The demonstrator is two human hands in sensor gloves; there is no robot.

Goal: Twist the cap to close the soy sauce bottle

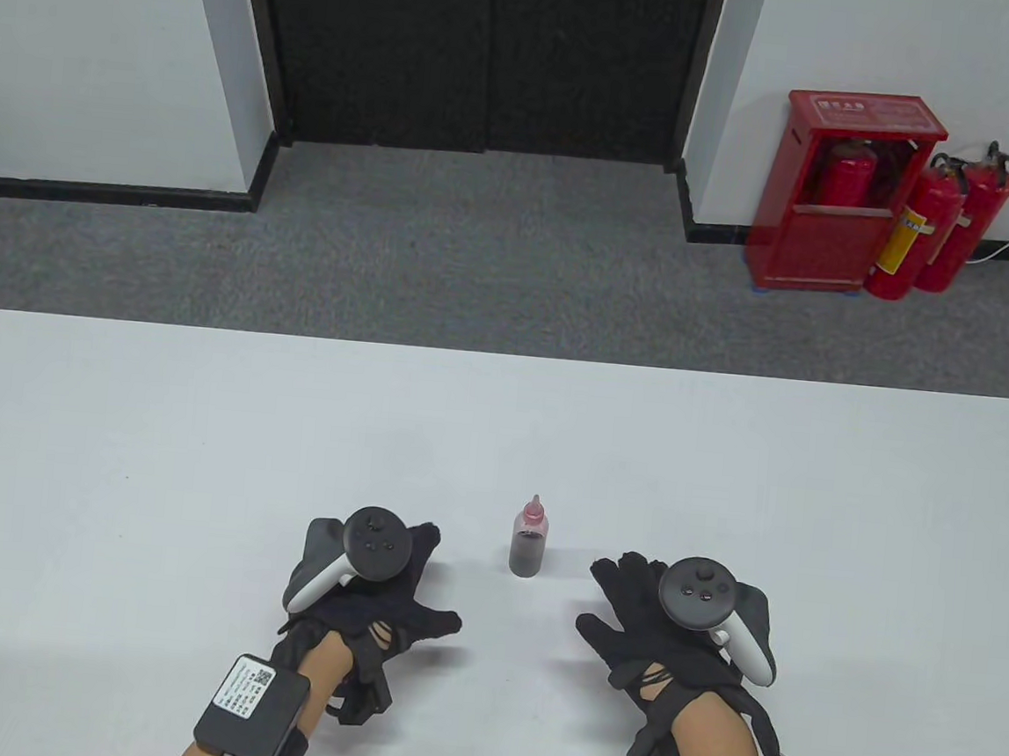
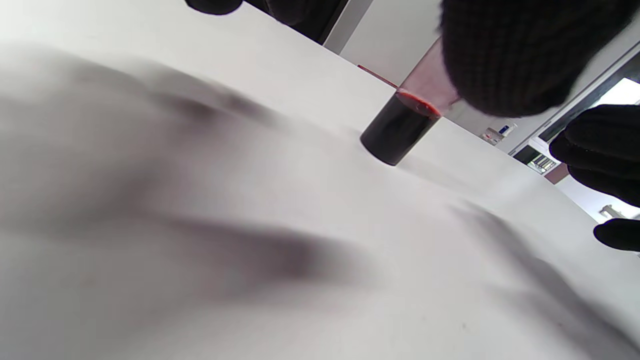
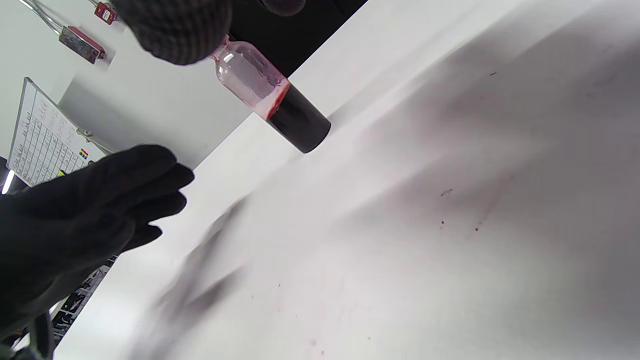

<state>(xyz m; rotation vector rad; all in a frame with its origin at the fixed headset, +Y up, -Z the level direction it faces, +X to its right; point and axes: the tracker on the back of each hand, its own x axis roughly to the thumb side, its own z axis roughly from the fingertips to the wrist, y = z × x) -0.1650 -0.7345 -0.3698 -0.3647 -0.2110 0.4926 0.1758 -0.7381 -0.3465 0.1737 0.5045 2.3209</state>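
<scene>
A small clear soy sauce bottle (image 1: 526, 549), about half full of dark liquid, stands upright on the white table (image 1: 198, 457). A pink pointed cap (image 1: 532, 512) sits on its neck. My left hand (image 1: 416, 582) lies open and empty to the bottle's left, and my right hand (image 1: 626, 605) lies open and empty to its right. Neither touches the bottle. The bottle shows in the left wrist view (image 2: 397, 127) and the right wrist view (image 3: 280, 102). In both wrist views a gloved fingertip hides the cap.
Bare tabletop surrounds the bottle on all sides. A few small dark specks (image 3: 442, 222) mark the table near my right hand. Beyond the far table edge are grey carpet and a red fire extinguisher box (image 1: 847, 196).
</scene>
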